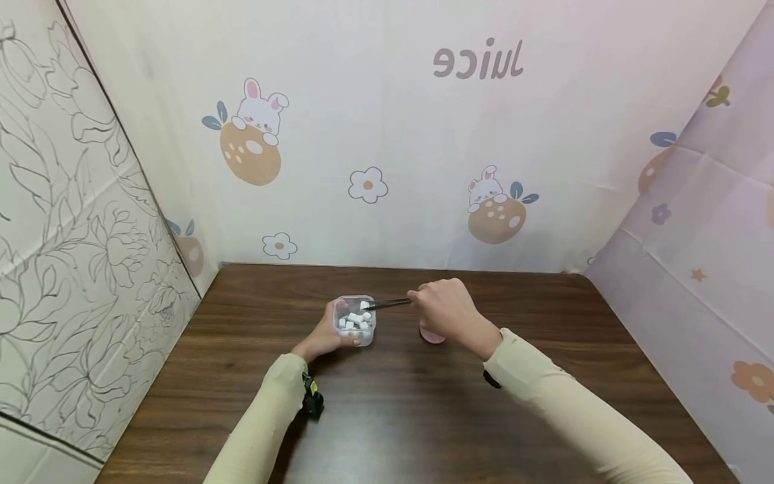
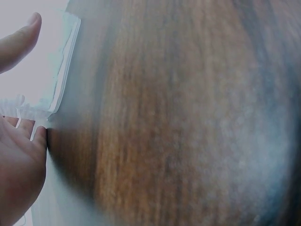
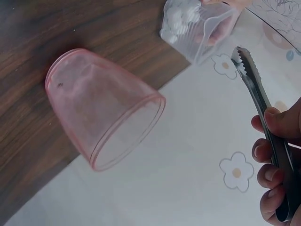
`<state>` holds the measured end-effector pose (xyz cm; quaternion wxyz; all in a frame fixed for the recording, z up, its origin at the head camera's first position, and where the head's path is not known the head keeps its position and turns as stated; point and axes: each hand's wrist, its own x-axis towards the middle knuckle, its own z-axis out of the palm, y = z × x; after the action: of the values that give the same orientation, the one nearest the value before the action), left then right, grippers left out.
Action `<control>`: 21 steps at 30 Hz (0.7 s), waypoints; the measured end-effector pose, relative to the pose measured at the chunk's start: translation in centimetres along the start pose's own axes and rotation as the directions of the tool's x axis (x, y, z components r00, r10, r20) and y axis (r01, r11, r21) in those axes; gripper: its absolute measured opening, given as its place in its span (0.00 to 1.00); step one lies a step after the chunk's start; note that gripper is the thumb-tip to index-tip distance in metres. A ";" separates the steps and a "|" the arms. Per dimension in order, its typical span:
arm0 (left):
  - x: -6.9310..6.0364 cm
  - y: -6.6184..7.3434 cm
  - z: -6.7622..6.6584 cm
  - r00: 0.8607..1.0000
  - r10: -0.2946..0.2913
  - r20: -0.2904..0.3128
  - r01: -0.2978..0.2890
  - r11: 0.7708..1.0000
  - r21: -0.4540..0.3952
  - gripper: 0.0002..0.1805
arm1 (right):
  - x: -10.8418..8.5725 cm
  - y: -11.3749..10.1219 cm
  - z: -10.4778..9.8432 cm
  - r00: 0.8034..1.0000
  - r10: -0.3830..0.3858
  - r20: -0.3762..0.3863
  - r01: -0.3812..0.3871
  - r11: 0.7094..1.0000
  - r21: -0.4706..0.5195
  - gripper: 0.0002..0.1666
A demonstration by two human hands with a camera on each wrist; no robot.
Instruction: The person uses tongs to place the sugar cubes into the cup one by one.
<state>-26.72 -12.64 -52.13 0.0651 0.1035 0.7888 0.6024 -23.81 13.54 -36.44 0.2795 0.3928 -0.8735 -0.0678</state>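
My left hand (image 1: 326,334) grips a clear plastic container (image 1: 369,336) from its left side, thumb on the near side. Several white cubes (image 1: 353,324) lie inside it. The left wrist view shows the thumb (image 2: 19,44) along the washed-out container (image 2: 61,75). My right hand (image 1: 447,309) holds metal tongs (image 1: 390,304), their tips over the container's right rim, close to a white cube. A white patch shows at the serrated tips in the right wrist view; whether it is a cube I cannot tell. Partly hidden below that hand stands a translucent pink cup (image 3: 99,99).
Dark wood-grain table (image 1: 387,417) lies under everything. A pale printed backdrop (image 1: 375,134) rises behind its far edge, with more printed panels at left and right. A dark wrist device (image 1: 312,400) sits at the left cuff.
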 end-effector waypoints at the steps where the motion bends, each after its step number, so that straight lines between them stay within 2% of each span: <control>1: 0.0 0.1 0.0 1.000 0.003 0.003 -0.003 1.000 -0.008 0.57 | -0.2 0.1 -0.1 1.000 0.000 -0.014 0.000 1.000 0.003 0.14; 5: -0.1 0.5 -0.2 1.000 0.014 0.024 -0.013 0.999 -0.039 0.55 | -0.9 1.0 -0.5 1.000 0.011 -0.008 -0.011 1.000 0.006 0.07; 11: 0.1 0.2 -0.2 1.000 0.006 0.016 -0.005 1.000 -0.016 0.55 | -2.2 2.4 -1.0 0.997 0.065 0.039 -0.066 0.998 0.002 0.07; 16: 0.3 -0.4 -0.2 1.000 -0.009 -0.001 0.009 1.000 0.013 0.56 | -3.5 3.6 -1.4 0.995 0.094 0.020 -0.094 0.996 -0.008 0.08; 21: 0.4 -0.4 -0.3 1.000 -0.008 0.000 0.008 1.000 0.018 0.56 | -4.7 4.7 -1.9 0.992 0.127 0.003 -0.127 0.992 -0.020 0.11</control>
<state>-27.20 -12.94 -52.47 0.0668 0.1010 0.7946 0.5949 -23.29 20.34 -35.33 0.2850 0.3336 -0.8966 -0.0595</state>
